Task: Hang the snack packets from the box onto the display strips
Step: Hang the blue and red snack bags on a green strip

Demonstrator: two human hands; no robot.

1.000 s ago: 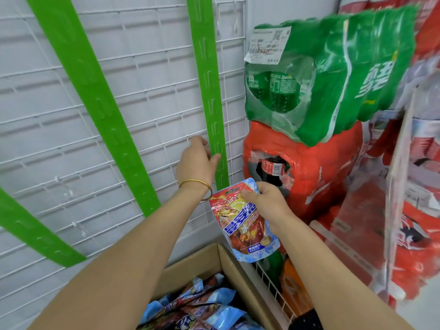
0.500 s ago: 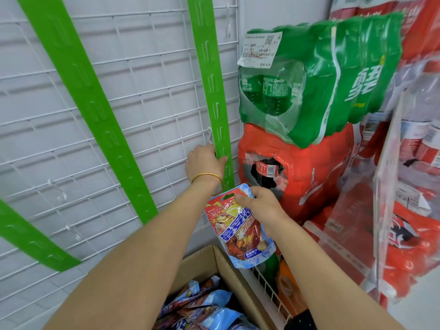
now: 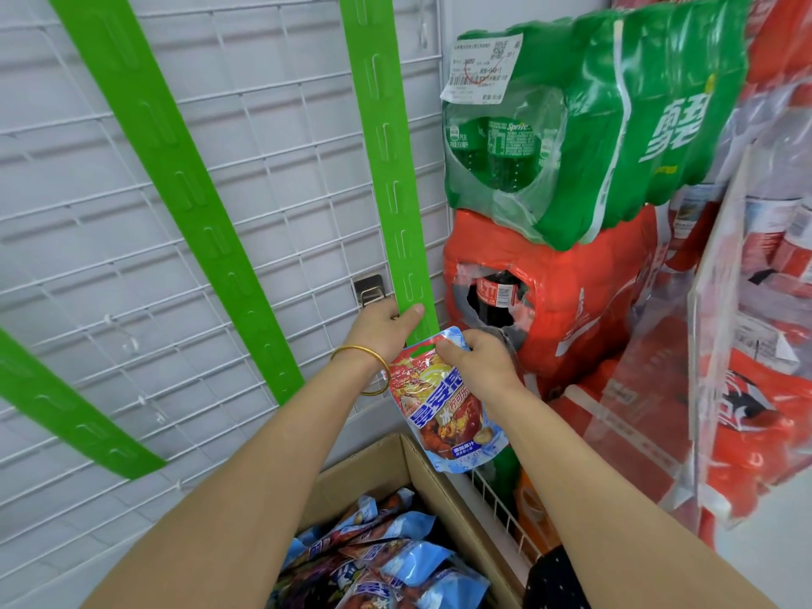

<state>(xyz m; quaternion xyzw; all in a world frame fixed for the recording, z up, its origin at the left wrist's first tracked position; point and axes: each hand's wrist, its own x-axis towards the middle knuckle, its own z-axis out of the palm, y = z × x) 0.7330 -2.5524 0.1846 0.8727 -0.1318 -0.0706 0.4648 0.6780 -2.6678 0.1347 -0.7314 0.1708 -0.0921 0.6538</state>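
**Packet up at the strip, not yet hooked**

Over on the left, two green display strips (image 3: pixel 184 191) slant bare across the white wire grid (image 3: pixel 272 138). Moving in, the left grip (image 3: pixel 382 323), gold bangle (image 3: pixel 362 371) at the wrist, pinches the bottom end of the right-hand strip (image 3: pixel 386 169), thumb on its face. Just beside it the snack packet (image 3: pixel 444 410) dangles over the corner of the open box (image 3: pixel 386 463), where more packets (image 3: pixel 395 560) lie. Its hang hole is right at the strip's lower end; I can't tell if they touch. The right grip (image 3: pixel 479 362) is closed on the packet's top edge. Stacked drink packs (image 3: pixel 571 279) crowd the far right. This looks like the hanging step. Next, I'd say, the hole has to line up with a low tab and slide on, with the strip held steady.
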